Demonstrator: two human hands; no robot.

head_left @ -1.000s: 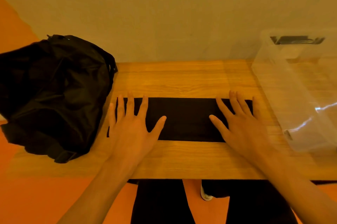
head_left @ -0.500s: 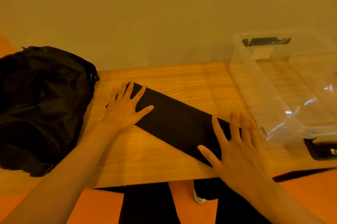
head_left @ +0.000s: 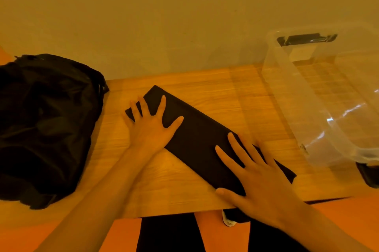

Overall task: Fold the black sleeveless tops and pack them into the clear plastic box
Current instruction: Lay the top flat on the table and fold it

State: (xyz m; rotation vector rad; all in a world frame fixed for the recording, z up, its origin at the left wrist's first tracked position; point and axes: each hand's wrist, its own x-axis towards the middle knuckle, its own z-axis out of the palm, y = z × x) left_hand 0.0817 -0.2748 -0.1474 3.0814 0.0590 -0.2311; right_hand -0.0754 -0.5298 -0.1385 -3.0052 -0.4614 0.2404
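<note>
Black sleeveless top (head_left: 196,139): folded into a long strip, lying diagonally on the wooden table (head_left: 205,85) against a plain wall (head_left: 184,16); orange floor (head_left: 338,215) below. Left hand (head_left: 151,126), fingers straight and spread, presses its far end; right hand (head_left: 260,180), likewise flat, presses its near end. Clear plastic box (head_left: 291,108) at right; heap of black garments (head_left: 45,120) at left.

top (head_left: 196,141): matt black cloth | table (head_left: 215,92): smooth grained wood | box (head_left: 307,112): glossy clear plastic
</note>
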